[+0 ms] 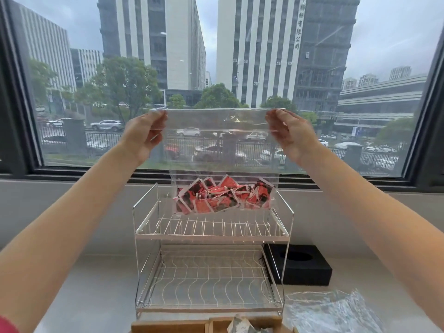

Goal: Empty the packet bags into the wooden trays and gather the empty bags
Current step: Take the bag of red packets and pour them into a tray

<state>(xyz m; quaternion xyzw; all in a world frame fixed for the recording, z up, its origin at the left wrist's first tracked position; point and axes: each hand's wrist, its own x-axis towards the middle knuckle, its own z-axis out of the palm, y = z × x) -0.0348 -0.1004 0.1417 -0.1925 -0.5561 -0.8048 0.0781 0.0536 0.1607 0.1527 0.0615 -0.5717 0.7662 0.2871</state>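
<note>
**Full bag held high as the trays wait below**

A person holds a clear bag (pixel 223 150) at arm's length against the window, its top edge stretched flat between 2 hands. The left hand (pixel 144 135) pinches the bag's top-left corner between thumb and fingertips; the right hand (pixel 289 133) pinches the top-right corner the same way. The hands are well apart, both clamped on the plastic. Whether the mouth is open cannot be told.

The red packets (pixel 221 197) sit heaped in the bottom of the bag, which hangs just above the upper tier of a white wire rack (pixel 211 233) standing on the counter (pixel 96 284) near its back edge. None has spilled out.

The job looks partly done. At the counter's front edge, only the rims of 2 wooden trays (pixel 209 325) show; the right 1 already holds some greyish packets (pixel 242 326). A heap of crumpled clear bags (pixel 334 311), seemingly empty, lies by the front-right corner. Still to do, judging from this: tip the red packets into a tray and add this bag to the heap. A black box (pixel 302 265) sits to the right of the rack.
</note>
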